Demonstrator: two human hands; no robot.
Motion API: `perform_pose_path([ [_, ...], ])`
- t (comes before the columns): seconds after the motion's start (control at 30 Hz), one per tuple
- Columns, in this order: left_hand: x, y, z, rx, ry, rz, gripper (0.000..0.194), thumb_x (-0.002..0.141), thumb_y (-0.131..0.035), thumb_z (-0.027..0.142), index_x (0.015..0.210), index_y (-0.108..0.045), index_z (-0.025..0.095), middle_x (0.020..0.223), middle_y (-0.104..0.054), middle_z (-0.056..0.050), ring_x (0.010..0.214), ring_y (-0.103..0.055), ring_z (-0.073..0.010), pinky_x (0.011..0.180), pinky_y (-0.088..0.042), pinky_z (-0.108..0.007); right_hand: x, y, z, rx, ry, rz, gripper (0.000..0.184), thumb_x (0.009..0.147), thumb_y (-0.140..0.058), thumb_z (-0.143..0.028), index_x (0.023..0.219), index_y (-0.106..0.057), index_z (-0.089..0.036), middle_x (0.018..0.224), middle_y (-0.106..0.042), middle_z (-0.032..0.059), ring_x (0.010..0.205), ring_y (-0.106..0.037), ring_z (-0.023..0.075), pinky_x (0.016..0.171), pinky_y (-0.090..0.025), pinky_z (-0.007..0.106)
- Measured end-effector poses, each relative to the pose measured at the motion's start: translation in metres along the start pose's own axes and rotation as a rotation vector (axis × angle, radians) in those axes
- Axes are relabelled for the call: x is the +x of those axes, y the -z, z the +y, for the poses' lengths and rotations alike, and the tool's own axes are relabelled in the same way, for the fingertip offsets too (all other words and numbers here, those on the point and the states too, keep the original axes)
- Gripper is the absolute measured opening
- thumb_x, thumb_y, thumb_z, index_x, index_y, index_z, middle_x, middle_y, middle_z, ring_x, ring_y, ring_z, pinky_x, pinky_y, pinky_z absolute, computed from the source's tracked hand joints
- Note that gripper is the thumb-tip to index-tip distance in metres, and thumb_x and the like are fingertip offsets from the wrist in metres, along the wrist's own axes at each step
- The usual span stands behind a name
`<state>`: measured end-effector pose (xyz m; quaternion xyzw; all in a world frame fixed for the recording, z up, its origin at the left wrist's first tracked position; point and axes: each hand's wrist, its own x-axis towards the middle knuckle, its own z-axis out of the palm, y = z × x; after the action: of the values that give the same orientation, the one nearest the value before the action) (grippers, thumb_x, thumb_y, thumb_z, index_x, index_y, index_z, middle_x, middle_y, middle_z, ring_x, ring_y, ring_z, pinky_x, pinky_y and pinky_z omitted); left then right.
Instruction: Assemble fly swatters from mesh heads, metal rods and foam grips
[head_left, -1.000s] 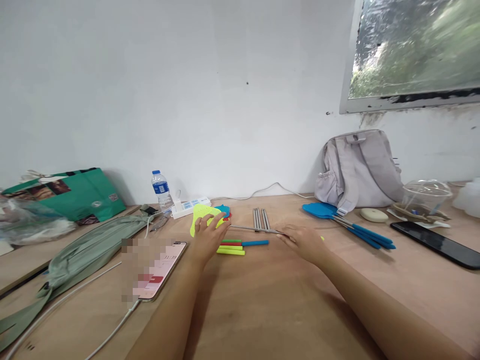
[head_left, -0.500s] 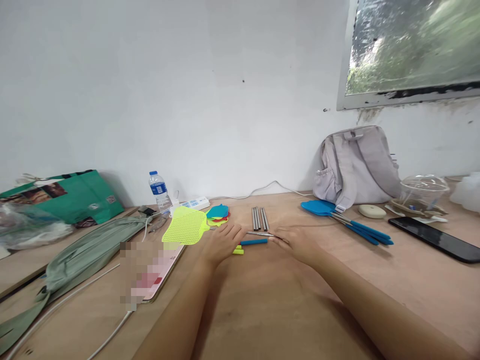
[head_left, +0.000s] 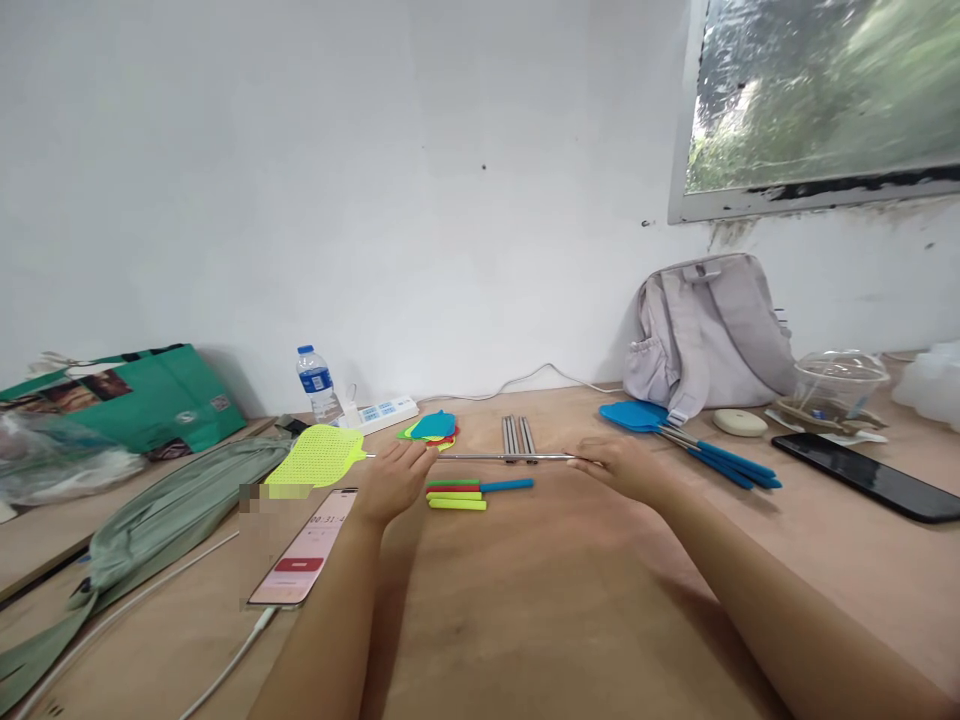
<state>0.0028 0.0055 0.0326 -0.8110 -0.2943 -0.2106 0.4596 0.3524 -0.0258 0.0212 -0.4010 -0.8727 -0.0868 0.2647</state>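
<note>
My left hand (head_left: 394,476) and my right hand (head_left: 619,466) pinch the two ends of a thin metal telescopic rod (head_left: 510,457) stretched out level above the wooden table (head_left: 570,620). At the rod's left end sits a yellow-green mesh swatter head (head_left: 315,457), past my left hand. Just below the rod lie coloured handle sleeves (head_left: 469,490): green, red, yellow and blue. Behind the rod are several collapsed metal rods (head_left: 518,436) and a small stack of coloured swatter heads (head_left: 433,428).
A phone (head_left: 304,550) on a cable lies left of my left arm, beside a green pouch (head_left: 150,510). Blue swatters (head_left: 697,445), a grey backpack (head_left: 709,330), a black phone (head_left: 870,475) and a plastic cup (head_left: 840,380) are at right. Bottle (head_left: 313,380), power strip (head_left: 379,411), green bag (head_left: 127,395) at back left.
The rod has been pulled out longer: my left hand moved left with the yellow-green head, my right hand moved slightly right. The head has swung from upright to lying flat.
</note>
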Motion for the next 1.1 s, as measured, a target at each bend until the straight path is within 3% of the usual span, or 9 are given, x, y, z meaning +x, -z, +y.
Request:
perform_pose_path([
  [0.23, -0.010, 0.001, -0.009, -0.156, 0.094, -0.022, 0.019, 0.085, -0.037, 0.020, 0.086, -0.055, 0.018, 0.082, -0.061, -0.005, 0.074, -0.053, -0.0170, 0.067, -0.037, -0.029, -0.005, 0.014, 0.005, 0.010, -0.057, -0.099, 0.034, 0.088, -0.035, -0.038, 0.091, -0.064, -0.022, 0.082, -0.066, 0.0034, 0.076, -0.059, 0.0148, 0.064, -0.042, 0.024],
  [0.37, -0.003, 0.007, 0.002, -0.239, 0.252, 0.000, 0.019, 0.084, -0.039, 0.024, 0.077, -0.055, 0.018, 0.074, -0.061, -0.003, 0.069, -0.052, -0.0164, 0.066, -0.037, -0.030, -0.005, 0.011, -0.006, -0.040, -0.077, -0.069, 0.032, 0.088, -0.035, -0.035, 0.098, -0.062, -0.020, 0.093, -0.066, 0.0049, 0.084, -0.059, 0.0174, 0.070, -0.043, 0.027],
  [0.43, 0.007, 0.010, 0.015, -0.223, 0.319, 0.021, 0.018, 0.083, -0.041, 0.026, 0.082, -0.056, 0.017, 0.076, -0.060, -0.005, 0.073, -0.052, -0.0180, 0.068, -0.037, -0.032, -0.004, 0.007, -0.011, -0.086, -0.102, -0.040, 0.032, 0.088, -0.034, -0.035, 0.099, -0.060, -0.020, 0.097, -0.065, 0.0053, 0.087, -0.059, 0.0192, 0.070, -0.044, 0.029],
  [0.5, 0.020, 0.013, 0.032, -0.237, 0.270, 0.034, 0.019, 0.082, -0.042, 0.026, 0.091, -0.056, 0.016, 0.084, -0.060, -0.006, 0.080, -0.052, -0.0194, 0.075, -0.037, -0.033, -0.003, 0.002, -0.016, -0.123, -0.108, -0.026, 0.032, 0.088, -0.034, -0.035, 0.100, -0.059, -0.021, 0.097, -0.065, 0.0056, 0.086, -0.059, 0.0201, 0.069, -0.043, 0.030],
  [0.57, 0.034, 0.015, 0.050, -0.302, 0.134, -0.015, 0.021, 0.083, -0.040, 0.026, 0.096, -0.054, 0.017, 0.089, -0.059, -0.006, 0.084, -0.052, -0.0186, 0.077, -0.037, -0.032, -0.002, -0.003, -0.021, -0.143, -0.085, -0.037, 0.032, 0.088, -0.033, -0.034, 0.101, -0.059, -0.021, 0.095, -0.065, 0.0057, 0.083, -0.060, 0.0197, 0.067, -0.043, 0.030],
  [0.7, 0.045, 0.012, 0.070, -0.312, 0.060, -0.127, 0.019, 0.088, -0.035, 0.026, 0.095, -0.051, 0.019, 0.080, -0.057, -0.003, 0.073, -0.052, -0.0158, 0.066, -0.037, -0.029, 0.001, -0.008, -0.028, -0.166, -0.043, -0.050, 0.032, 0.088, -0.033, -0.035, 0.101, -0.059, -0.021, 0.092, -0.066, 0.0054, 0.078, -0.061, 0.0185, 0.064, -0.043, 0.029],
  [0.87, 0.037, 0.004, 0.052, -0.175, -0.038, -0.041, 0.022, 0.089, -0.035, 0.028, 0.074, -0.048, 0.017, 0.068, -0.052, -0.001, 0.063, -0.049, -0.0146, 0.055, -0.031, -0.027, 0.003, -0.006, -0.022, -0.170, 0.002, -0.027, 0.033, 0.089, -0.032, -0.034, 0.102, -0.059, -0.020, 0.098, -0.065, 0.0059, 0.085, -0.060, 0.0192, 0.069, -0.044, 0.030],
  [1.1, 0.025, 0.000, 0.036, -0.114, -0.067, 0.068, 0.015, 0.087, -0.041, 0.027, 0.082, -0.050, 0.016, 0.070, -0.055, -0.001, 0.064, -0.051, -0.0140, 0.057, -0.033, -0.026, 0.002, -0.006, -0.014, -0.183, 0.025, -0.022, 0.032, 0.089, -0.032, -0.033, 0.102, -0.059, -0.020, 0.096, -0.066, 0.0063, 0.084, -0.061, 0.0200, 0.070, -0.046, 0.033],
])
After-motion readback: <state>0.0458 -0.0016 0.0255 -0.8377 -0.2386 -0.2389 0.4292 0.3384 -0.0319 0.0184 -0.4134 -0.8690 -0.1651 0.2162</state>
